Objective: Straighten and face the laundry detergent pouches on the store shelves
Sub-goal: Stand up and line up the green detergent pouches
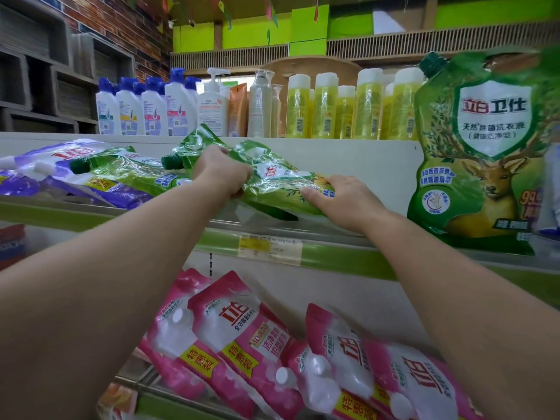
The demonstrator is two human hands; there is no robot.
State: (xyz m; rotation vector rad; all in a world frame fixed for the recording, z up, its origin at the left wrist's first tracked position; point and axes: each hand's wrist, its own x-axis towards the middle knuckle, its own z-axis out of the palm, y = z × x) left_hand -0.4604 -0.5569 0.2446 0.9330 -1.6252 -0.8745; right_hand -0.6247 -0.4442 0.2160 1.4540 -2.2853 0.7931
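A green detergent pouch [272, 180] lies tilted on the middle shelf, its dark green cap pointing left. My left hand [222, 171] grips its upper part, fingers closed over the film. My right hand [342, 201] holds its lower end near the shelf's front edge. Another green pouch [127, 171] lies flat to the left, beside purple pouches [54, 165]. One green pouch [481, 153] stands upright at the right, facing forward. Several pink pouches [272, 353] lie slumped on the shelf below.
The top shelf carries white-and-blue bottles [142, 107], a pump bottle [213, 104] and yellow bottles [345, 107]. A green shelf edge strip with a price label [269, 248] runs under the green pouches. Brick wall and grey shelving stand at the far left.
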